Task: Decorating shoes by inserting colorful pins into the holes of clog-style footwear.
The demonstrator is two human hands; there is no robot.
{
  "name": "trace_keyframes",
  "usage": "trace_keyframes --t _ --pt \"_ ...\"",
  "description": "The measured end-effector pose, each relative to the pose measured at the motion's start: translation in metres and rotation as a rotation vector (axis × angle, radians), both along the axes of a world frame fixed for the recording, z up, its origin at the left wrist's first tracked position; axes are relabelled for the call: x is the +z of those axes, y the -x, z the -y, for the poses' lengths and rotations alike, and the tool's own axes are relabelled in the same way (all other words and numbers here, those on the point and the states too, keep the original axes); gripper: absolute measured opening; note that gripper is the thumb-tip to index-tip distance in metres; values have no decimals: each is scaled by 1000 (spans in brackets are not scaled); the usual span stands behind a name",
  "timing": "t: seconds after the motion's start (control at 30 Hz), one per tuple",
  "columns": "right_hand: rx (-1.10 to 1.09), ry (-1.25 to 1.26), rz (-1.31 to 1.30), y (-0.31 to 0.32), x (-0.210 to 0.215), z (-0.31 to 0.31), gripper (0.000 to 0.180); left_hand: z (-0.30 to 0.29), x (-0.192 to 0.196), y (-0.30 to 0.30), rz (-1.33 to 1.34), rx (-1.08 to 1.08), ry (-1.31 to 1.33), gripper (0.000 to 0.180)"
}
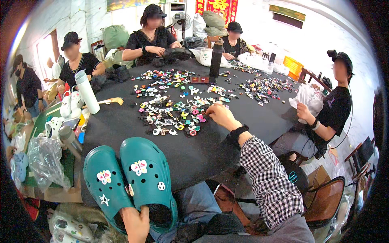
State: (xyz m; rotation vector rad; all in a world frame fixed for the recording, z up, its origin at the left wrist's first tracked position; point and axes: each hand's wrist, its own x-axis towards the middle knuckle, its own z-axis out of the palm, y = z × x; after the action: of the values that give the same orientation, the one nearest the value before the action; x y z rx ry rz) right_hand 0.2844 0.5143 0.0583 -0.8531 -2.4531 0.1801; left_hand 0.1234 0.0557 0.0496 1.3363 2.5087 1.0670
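Observation:
My left hand grips a pair of teal clogs side by side at their foot openings, near the table's front edge. White butterfly charms are fixed on both clogs, a star charm on the left one and a soccer-ball charm on the right one. My right hand reaches out to the near right side of a pile of small colourful shoe charms. Its fingers are drawn together over the charms; what lies between them is too small to make out.
More charms lie farther right on the black table. A dark upright box stands behind the pile. At left are a white bottle, white clogs and a plastic bag. Several people sit around the table.

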Motion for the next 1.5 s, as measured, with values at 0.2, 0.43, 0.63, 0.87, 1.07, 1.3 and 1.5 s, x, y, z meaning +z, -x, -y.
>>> trace_keyframes --t 0.2,0.43,0.63,0.87,1.07,1.3,1.5 --pt "-64 -5 160 9 14 10 15 -3 1 4 -10 -14 29 44" --pt "-257 -181 404 109 58 -55 22 -2 8 -1 -85 26 -86 44" --pt "-38 -353 469 165 84 38 21 9 -13 26 -104 -83 -196 50" --pt "-37 35 489 109 -38 73 22 61 -10 42 -170 -115 2 50" --pt "-210 242 635 -34 -84 71 23 33 -37 30 -79 -255 -11 50" --pt "-297 336 642 -113 -77 52 25 2 -43 29 -123 -253 -122 50" --pt "-130 203 540 -16 7 -1 26 -4 -10 30 -216 -50 -146 49"
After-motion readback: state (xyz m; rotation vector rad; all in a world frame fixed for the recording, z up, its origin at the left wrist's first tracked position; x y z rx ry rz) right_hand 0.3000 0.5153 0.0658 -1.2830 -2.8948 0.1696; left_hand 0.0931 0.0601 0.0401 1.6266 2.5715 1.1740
